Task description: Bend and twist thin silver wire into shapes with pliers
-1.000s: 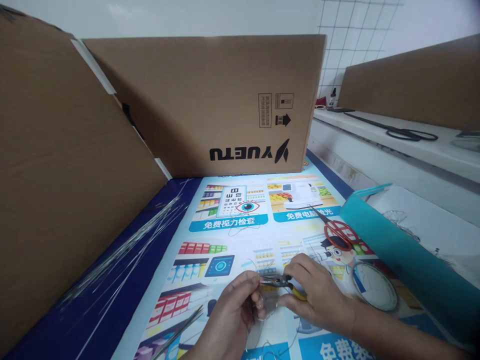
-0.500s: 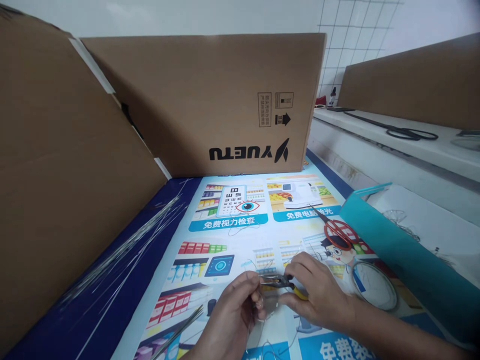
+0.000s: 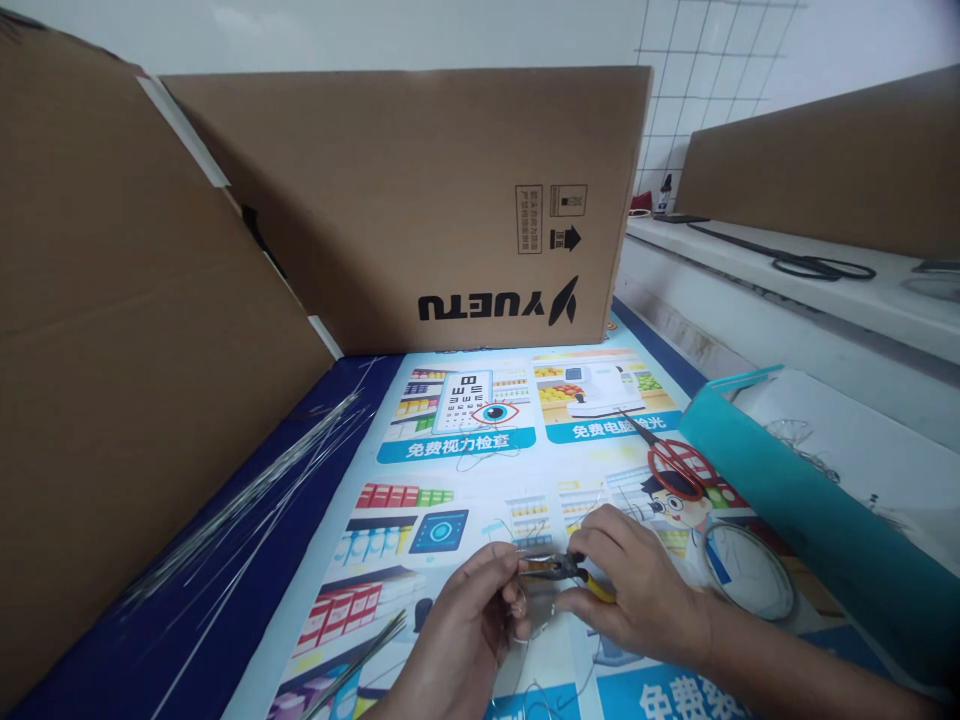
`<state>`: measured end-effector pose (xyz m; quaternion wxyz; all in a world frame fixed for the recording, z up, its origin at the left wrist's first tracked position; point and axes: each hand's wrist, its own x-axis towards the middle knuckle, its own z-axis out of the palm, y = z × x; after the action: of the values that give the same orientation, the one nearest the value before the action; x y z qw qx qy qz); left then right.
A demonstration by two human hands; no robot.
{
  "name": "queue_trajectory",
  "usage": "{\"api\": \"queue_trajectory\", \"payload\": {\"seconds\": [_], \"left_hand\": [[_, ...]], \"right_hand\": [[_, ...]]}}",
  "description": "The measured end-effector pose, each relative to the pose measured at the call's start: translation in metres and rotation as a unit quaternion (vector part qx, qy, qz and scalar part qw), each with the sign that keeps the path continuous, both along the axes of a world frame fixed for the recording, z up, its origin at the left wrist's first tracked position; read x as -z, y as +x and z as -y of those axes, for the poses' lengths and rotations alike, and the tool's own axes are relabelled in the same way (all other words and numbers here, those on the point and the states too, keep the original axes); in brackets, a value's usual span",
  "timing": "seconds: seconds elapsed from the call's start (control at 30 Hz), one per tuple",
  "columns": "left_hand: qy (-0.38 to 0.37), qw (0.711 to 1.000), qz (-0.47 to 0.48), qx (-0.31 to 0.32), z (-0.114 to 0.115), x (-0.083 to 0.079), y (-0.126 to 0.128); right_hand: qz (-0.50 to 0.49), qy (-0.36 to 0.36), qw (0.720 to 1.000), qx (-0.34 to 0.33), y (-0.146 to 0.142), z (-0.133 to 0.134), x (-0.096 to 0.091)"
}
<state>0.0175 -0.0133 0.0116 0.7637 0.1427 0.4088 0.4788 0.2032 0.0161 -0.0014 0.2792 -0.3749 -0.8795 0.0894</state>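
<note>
**newbie:** how do you handle wire (image 3: 517, 608) that thin?

**me:** I'd pinch right beside the pliers (image 3: 559, 570) tip and twist slowly, else it kinks, I reckon. My right hand (image 3: 637, 592) is wrapped round their yellow handles, left hand (image 3: 465, 630) pinching the wire: fine, silvery, looped, at 6 o'clock on the surface (image 3: 465, 480).
</note>
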Motion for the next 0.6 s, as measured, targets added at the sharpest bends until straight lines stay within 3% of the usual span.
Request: {"api": "queue_trajectory", "payload": {"seconds": [0.13, 0.4, 0.6], "left_hand": [[-0.004, 1.000, 0.000, 0.006, 0.001, 0.002, 0.001], [-0.038, 0.995, -0.018, 0.088, 0.003, 0.011, 0.002], [-0.031, 0.997, -0.017, 0.065, 0.001, 0.006, 0.000]], "right_hand": [[-0.011, 0.004, 1.000, 0.006, 0.002, -0.003, 0.001], [-0.038, 0.007, 0.999, 0.038, 0.007, -0.009, 0.004], [-0.066, -0.003, 0.997, 0.045, 0.011, -0.012, 0.004]]}}
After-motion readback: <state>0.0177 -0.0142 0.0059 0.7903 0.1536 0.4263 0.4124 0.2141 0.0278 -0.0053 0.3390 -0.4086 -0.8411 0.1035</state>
